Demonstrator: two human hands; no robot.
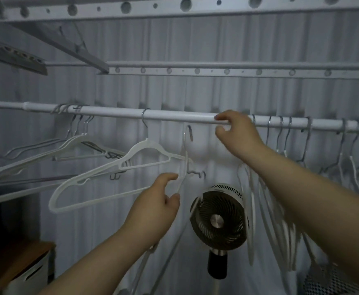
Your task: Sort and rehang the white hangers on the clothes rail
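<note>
The left hand (pixel 159 201), at about six o'clock below the clothes rail (pixel 174 116), pinches the shoulder of a white hanger (pixel 185 167) between thumb and fingers, its hook (pixel 188 133) free just under the rail. The right hand (pixel 236 133), at three o'clock from that hook, curls loosely round the rail, and I cannot tell whether it grips a hook there. Held so low and edge-on, the hanger could twist and miss the rail, or snag the single hung hanger (pixel 110 177) at nine o'clock, or drop onto the fan (pixel 219 220) below.
</note>
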